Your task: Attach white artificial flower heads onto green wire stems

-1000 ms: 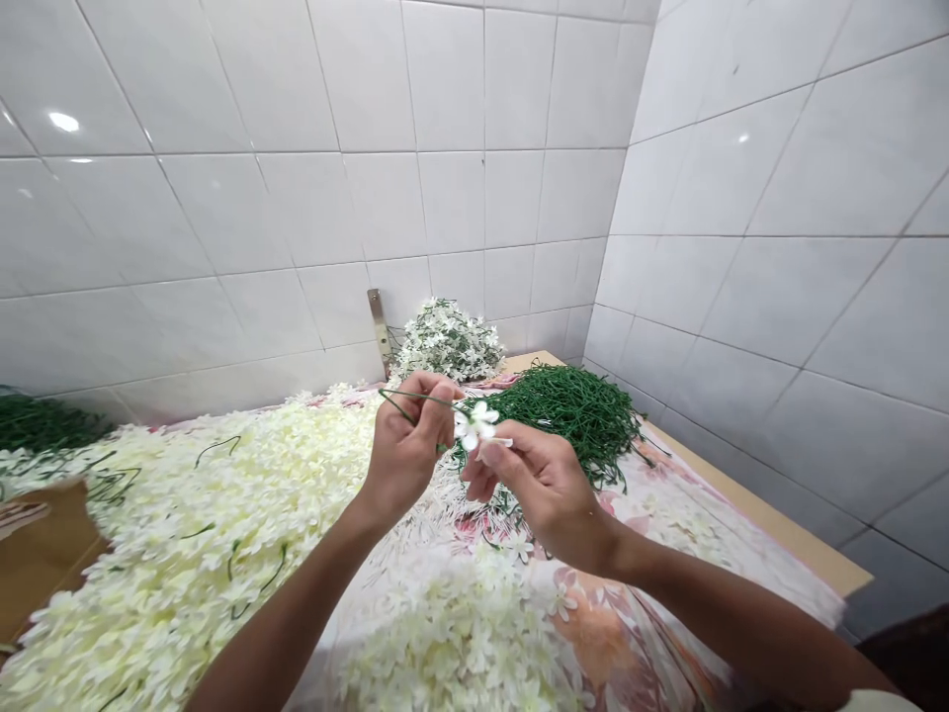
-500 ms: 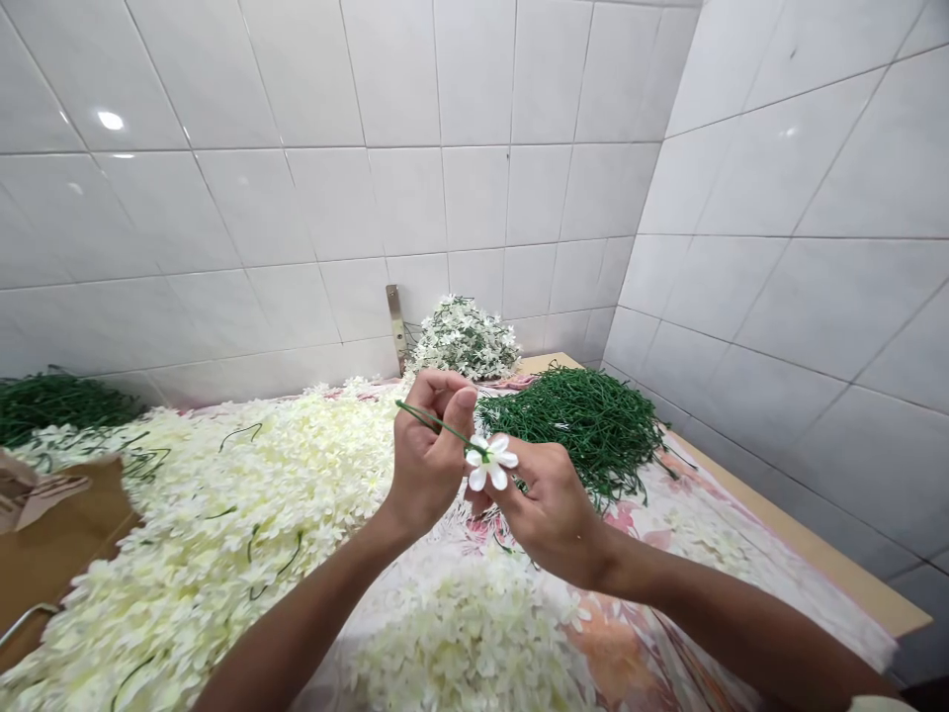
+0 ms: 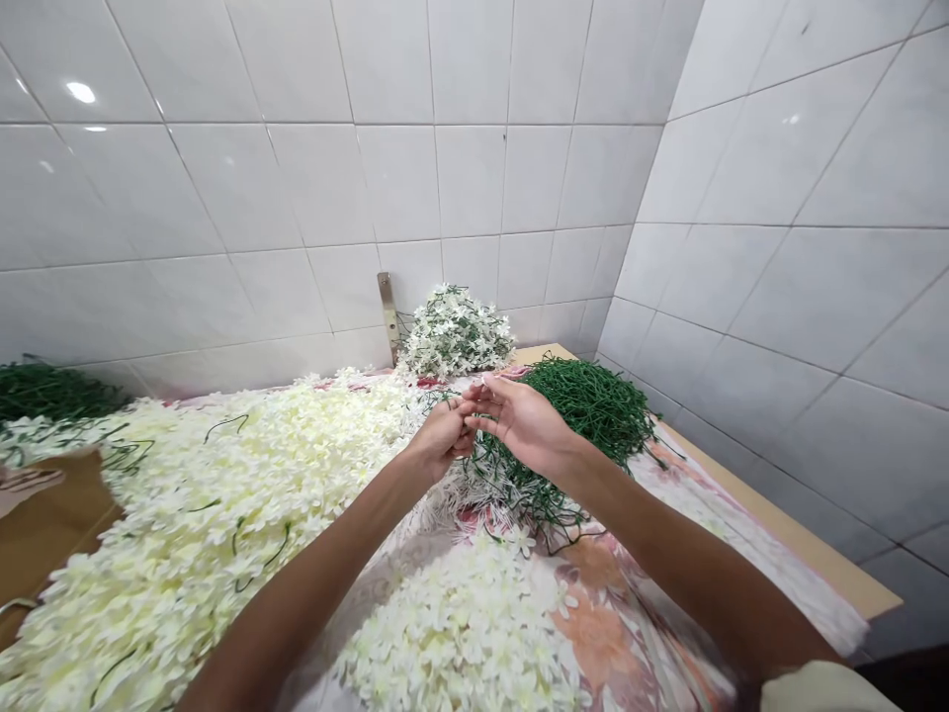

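Two hands — left hand (image 3: 442, 431) and right hand (image 3: 528, 423) — meet with fingers curled, anything pinched impossible to tell, with green stems (image 3: 597, 403) just beyond the right, probably light, springy, best pinched mid-length, and white blossoms (image 3: 467, 638) below both, likely soft, best taken centrally.

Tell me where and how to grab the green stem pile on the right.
Probably pinch the green stem pile at its right edge, coming from the right: strands splay out there, while the right hand hides part of its left.
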`<state>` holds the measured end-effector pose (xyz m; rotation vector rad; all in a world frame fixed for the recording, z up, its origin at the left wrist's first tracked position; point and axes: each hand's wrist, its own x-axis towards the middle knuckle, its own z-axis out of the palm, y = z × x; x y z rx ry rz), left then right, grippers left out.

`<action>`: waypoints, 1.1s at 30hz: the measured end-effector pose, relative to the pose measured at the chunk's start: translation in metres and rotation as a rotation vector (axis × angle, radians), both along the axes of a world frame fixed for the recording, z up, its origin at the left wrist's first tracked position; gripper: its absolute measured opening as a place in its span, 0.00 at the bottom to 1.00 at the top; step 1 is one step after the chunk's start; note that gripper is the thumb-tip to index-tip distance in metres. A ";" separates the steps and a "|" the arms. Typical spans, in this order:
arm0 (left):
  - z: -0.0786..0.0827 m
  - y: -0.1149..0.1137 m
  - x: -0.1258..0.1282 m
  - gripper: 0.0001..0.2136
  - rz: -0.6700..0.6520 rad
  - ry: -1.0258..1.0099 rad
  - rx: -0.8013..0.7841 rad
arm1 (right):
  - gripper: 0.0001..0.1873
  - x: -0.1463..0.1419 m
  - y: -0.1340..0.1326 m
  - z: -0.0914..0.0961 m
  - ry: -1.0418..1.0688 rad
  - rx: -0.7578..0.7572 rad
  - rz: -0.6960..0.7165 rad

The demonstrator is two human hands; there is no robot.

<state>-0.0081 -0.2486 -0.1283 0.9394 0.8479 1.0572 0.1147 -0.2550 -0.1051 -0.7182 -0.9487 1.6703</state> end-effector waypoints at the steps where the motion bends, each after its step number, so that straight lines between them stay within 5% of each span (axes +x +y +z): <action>1: 0.003 -0.002 -0.001 0.10 -0.007 -0.002 0.006 | 0.09 0.002 0.004 -0.001 -0.002 -0.013 -0.037; 9: 0.018 -0.005 -0.011 0.18 -0.040 -0.012 0.071 | 0.11 0.007 0.013 -0.008 -0.123 0.062 -0.105; 20: 0.024 -0.002 -0.023 0.12 -0.102 -0.055 0.175 | 0.11 0.007 0.008 -0.004 -0.071 0.098 -0.047; 26: 0.042 -0.012 -0.027 0.12 -0.057 -0.038 0.274 | 0.13 0.015 0.003 0.008 -0.284 0.329 -0.148; 33: 0.050 -0.020 -0.015 0.13 0.172 0.059 0.490 | 0.13 0.031 -0.018 0.032 -0.535 0.633 -0.040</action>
